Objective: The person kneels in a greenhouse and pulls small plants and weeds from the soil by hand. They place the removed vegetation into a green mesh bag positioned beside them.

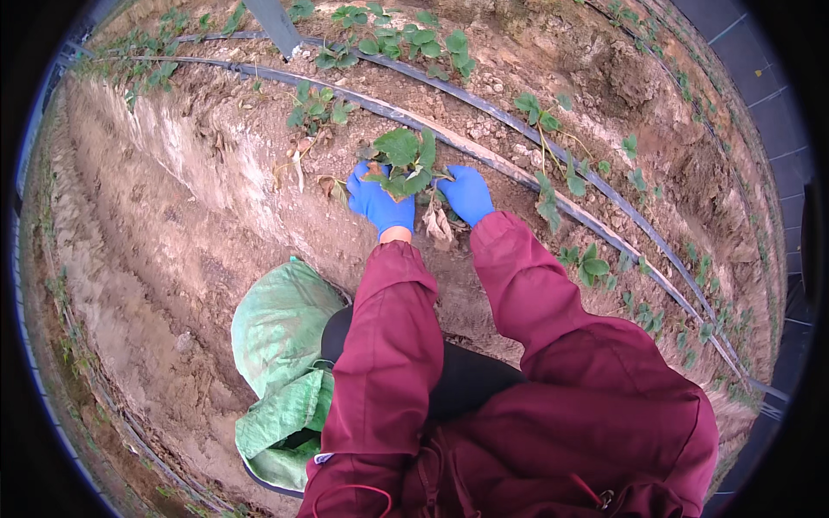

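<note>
A strawberry plant (400,150) with broad green leaves, some browned at the edges, grows from the soil bed before me. My left hand (382,202), in a blue glove, is at the plant's left side. Leaves cover its fingertips, so its grip is hidden. On the right side, my right hand (467,195), also gloved in blue, pinches a stem of the plant at its base. A withered brown leaf (438,223) hangs between the two hands. Another drying leaf (334,188) lies just left of my left hand.
Two drip irrigation lines (414,120) run along the bed beyond the plant. More strawberry plants (319,107) grow around them. A grey post (275,27) stands at the upper left. Beside my leg rests a green woven sack (282,324); a furrow (162,285) runs to the left.
</note>
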`<action>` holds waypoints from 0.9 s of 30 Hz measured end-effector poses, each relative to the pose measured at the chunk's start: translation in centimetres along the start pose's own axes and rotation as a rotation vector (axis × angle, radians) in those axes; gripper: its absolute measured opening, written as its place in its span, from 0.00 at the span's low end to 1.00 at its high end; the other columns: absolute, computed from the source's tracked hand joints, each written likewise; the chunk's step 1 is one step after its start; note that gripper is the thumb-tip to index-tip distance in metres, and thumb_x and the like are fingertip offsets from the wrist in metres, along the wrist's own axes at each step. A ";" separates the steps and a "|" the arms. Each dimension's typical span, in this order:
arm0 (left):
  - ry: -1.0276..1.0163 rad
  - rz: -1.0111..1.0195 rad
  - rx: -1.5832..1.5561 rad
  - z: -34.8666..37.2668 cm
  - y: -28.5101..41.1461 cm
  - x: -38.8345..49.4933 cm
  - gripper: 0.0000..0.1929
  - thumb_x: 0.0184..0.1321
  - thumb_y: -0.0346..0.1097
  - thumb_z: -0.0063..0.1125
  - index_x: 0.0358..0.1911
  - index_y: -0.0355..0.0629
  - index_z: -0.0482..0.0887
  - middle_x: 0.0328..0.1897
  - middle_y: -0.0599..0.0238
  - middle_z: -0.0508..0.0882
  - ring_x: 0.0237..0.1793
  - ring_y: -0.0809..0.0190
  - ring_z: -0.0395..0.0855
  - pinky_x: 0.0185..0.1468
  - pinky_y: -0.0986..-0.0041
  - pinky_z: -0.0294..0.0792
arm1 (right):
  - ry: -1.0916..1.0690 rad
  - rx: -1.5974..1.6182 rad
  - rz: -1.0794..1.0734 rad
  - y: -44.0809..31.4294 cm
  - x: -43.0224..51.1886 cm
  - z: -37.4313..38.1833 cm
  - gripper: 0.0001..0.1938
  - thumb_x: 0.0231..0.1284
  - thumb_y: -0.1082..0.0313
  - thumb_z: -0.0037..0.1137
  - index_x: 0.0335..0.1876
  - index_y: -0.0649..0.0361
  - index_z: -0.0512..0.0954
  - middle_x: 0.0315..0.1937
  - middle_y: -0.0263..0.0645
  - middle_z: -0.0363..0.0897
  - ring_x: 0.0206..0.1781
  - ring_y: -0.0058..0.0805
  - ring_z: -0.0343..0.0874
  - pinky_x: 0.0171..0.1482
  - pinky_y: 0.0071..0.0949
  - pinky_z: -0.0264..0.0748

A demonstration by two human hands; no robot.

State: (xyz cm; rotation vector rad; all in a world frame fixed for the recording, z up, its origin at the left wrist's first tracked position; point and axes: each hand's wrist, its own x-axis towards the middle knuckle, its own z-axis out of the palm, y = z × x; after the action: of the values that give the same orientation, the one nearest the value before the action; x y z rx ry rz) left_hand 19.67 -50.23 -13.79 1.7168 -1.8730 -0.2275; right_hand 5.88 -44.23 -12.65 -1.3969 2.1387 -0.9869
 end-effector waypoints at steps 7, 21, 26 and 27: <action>-0.192 -0.267 -0.149 -1.4 -0.1 2.0 0.40 0.38 0.63 0.72 0.52 0.42 0.77 0.54 0.56 0.79 0.59 0.45 0.69 0.59 0.51 0.64 | -0.480 0.004 -0.250 8.9 7.6 -0.7 0.14 0.64 0.57 0.54 0.40 0.61 0.82 0.30 0.38 0.83 0.26 0.28 0.76 0.31 0.32 0.74; -0.273 -0.176 -0.046 0.9 -2.8 4.2 0.38 0.43 0.68 0.65 0.53 0.48 0.82 0.54 0.52 0.81 0.55 0.44 0.77 0.60 0.58 0.65 | -0.788 0.943 0.423 10.5 6.6 -0.1 0.24 0.64 0.42 0.41 0.41 0.59 0.76 0.24 0.43 0.72 0.23 0.40 0.70 0.24 0.41 0.65; -0.252 -0.134 -0.011 1.0 -3.0 4.3 0.35 0.46 0.68 0.62 0.52 0.50 0.84 0.54 0.55 0.84 0.53 0.45 0.79 0.60 0.60 0.64 | -0.835 0.950 0.408 11.1 6.5 -0.1 0.28 0.61 0.36 0.41 0.40 0.58 0.75 0.23 0.43 0.69 0.22 0.42 0.68 0.24 0.45 0.63; -0.253 -0.135 0.004 0.8 -2.9 4.3 0.35 0.47 0.68 0.62 0.52 0.51 0.84 0.54 0.55 0.84 0.53 0.45 0.79 0.61 0.60 0.64 | -0.846 0.954 0.408 11.2 6.4 -0.2 0.28 0.61 0.35 0.41 0.39 0.58 0.75 0.23 0.43 0.68 0.22 0.43 0.68 0.24 0.46 0.62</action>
State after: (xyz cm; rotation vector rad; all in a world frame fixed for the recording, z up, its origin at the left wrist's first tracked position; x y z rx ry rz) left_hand 21.73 -55.02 -14.63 1.8928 -1.9331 -0.5165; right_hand -3.97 -47.13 -20.51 -0.6506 1.0071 -0.8356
